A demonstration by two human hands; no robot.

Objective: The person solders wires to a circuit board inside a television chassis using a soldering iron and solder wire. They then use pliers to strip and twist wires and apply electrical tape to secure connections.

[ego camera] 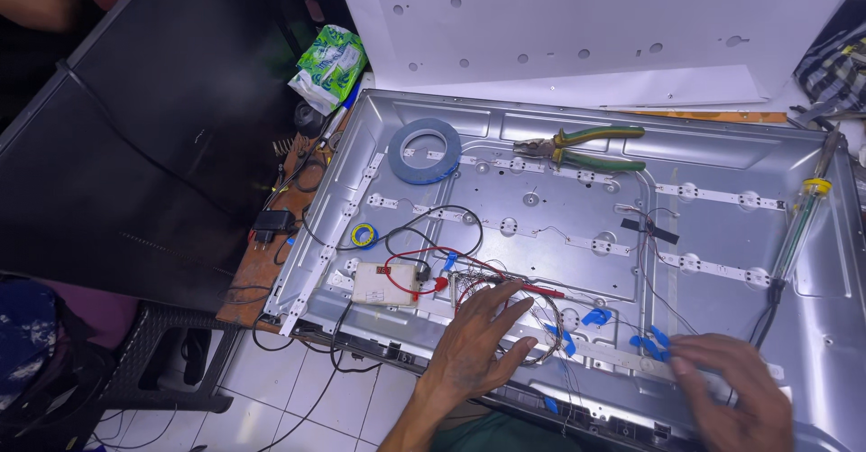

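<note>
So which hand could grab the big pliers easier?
Probably the right hand, though neither is close. The pliers lie at the far side of the metal panel, more above the right; the left hand rests flat on thin wires.

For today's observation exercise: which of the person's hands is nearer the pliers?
Left. The left hand lies below the pliers, slightly left; the right hand sits farther, down at the lower right.

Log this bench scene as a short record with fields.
surface: metal back panel lying flat, white strips across it
left hand: flat on a coil of thin wire
right hand: pressing the lowest strip by blue tape tabs
tools: pliers, tape roll, screwdriver
tester: small white box with red leads
</note>
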